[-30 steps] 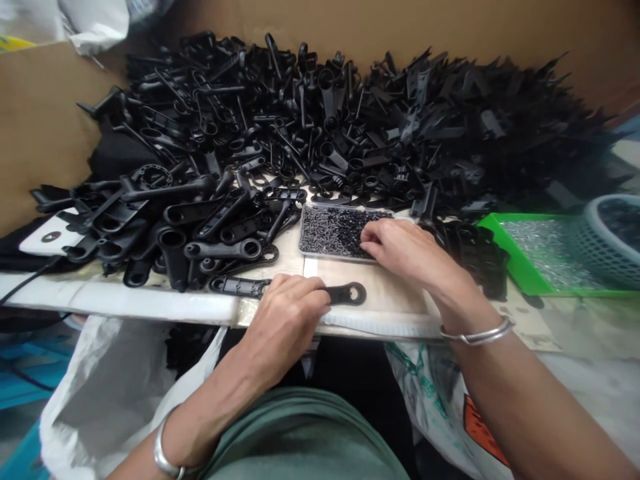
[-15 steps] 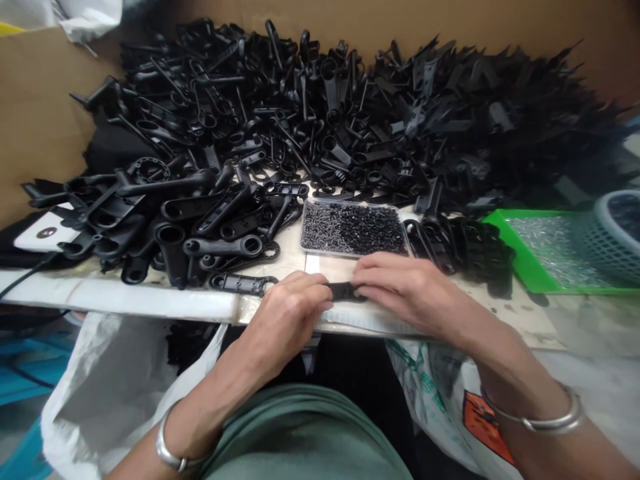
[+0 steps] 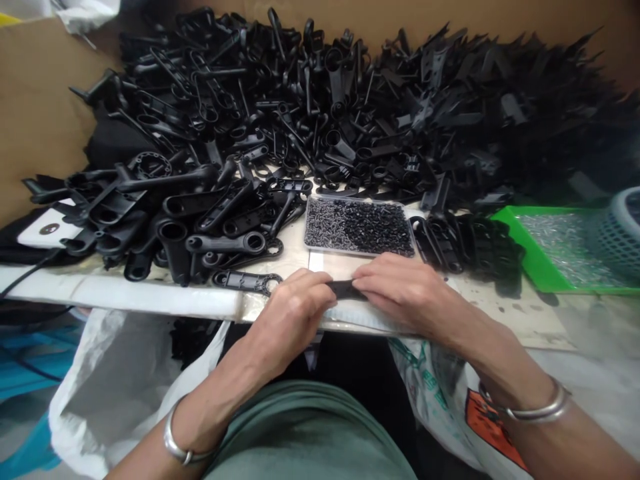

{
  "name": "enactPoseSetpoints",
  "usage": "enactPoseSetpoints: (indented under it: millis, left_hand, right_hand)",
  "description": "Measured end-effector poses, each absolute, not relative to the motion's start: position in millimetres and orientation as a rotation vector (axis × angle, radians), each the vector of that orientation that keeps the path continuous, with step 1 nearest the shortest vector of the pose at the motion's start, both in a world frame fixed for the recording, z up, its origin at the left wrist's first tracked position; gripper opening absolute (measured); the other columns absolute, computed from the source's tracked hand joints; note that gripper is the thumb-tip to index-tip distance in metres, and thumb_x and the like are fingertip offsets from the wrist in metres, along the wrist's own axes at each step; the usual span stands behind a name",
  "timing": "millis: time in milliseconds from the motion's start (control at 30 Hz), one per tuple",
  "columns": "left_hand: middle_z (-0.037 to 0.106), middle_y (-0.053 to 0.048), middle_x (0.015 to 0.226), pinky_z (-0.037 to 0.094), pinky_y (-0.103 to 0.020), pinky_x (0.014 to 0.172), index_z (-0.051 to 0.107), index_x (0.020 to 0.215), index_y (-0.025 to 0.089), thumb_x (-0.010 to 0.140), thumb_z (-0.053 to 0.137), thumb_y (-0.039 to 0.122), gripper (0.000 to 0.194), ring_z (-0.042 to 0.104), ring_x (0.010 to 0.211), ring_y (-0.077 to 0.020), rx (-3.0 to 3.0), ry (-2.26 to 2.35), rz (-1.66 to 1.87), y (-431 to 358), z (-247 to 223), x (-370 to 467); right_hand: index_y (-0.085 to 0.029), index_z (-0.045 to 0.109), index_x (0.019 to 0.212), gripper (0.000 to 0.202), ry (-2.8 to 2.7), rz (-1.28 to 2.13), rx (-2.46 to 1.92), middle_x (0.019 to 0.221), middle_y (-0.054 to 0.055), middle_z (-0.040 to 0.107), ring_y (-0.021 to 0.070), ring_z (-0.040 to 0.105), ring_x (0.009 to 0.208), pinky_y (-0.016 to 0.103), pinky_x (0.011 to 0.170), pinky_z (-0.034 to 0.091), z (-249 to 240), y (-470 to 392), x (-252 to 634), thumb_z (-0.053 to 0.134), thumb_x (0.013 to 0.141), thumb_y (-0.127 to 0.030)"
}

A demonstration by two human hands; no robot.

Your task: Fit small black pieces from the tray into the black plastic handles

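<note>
Between my hands at the table's front edge is a narrow black plastic part (image 3: 344, 289); only its middle shows. My left hand (image 3: 299, 303) is closed on its left end. Fingers of my right hand (image 3: 407, 288) close on its right end, hiding that part of it. Just left of my left hand lies a flat black plastic arm (image 3: 243, 281) with its ribbed inner side up. Beyond my hands sits a clear shallow box (image 3: 357, 227), silvery small pieces on its left side and black ones on its right.
Loose black plastic parts (image 3: 220, 113) are heaped across the back against cardboard (image 3: 37, 100). A row of black parts (image 3: 470, 247) lies right of the box. A green tray (image 3: 537, 267) holds clear small pieces beside a grey basket (image 3: 620, 227). White bags (image 3: 120, 387) hang below the edge.
The right hand's fingers have shifted slightly on the black part, which stays between both hands. The whole view has moved a little.
</note>
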State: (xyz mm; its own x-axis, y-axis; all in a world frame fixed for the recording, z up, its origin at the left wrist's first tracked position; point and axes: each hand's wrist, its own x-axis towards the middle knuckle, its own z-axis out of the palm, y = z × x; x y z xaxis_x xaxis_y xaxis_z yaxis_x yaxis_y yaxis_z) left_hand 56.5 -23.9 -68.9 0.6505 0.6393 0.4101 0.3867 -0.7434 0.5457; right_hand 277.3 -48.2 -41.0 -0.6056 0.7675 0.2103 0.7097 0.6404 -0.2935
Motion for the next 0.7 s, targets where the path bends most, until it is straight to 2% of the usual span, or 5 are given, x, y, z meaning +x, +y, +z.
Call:
enactPoseSetpoints:
  millis: [300, 700]
  left_hand:
    - [0.067, -0.011, 0.101, 0.052, -0.032, 0.073, 0.064, 0.078, 0.012, 0.084, 0.054, 0.001, 0.016, 0.059, 0.085, -0.0198, 2.609, 0.841, 0.909, -32, -77, 60]
    - [0.065, -0.011, 0.104, 0.052, -0.034, 0.077, 0.062, 0.083, 0.013, 0.085, 0.054, 0.003, 0.012, 0.058, 0.089, -0.0208, 2.600, 0.837, 0.957, -34, -82, 59]
  right_hand:
    - [-0.010, 0.065, 0.085, 0.015, -2.438, 0.080, -1.158, 0.093, 0.013, 0.069, 0.0218, 0.062, 0.089, 0.036, 0.079, 0.052, -50, -54, 271, 0.051, 0.089, -0.009]
    - [-0.012, 0.064, 0.087, 0.016, -2.394, 0.140, -1.247, 0.094, 0.012, 0.069, 0.0208, 0.062, 0.087, 0.036, 0.079, 0.052, -58, -58, 268, 0.049, 0.091, -0.011]
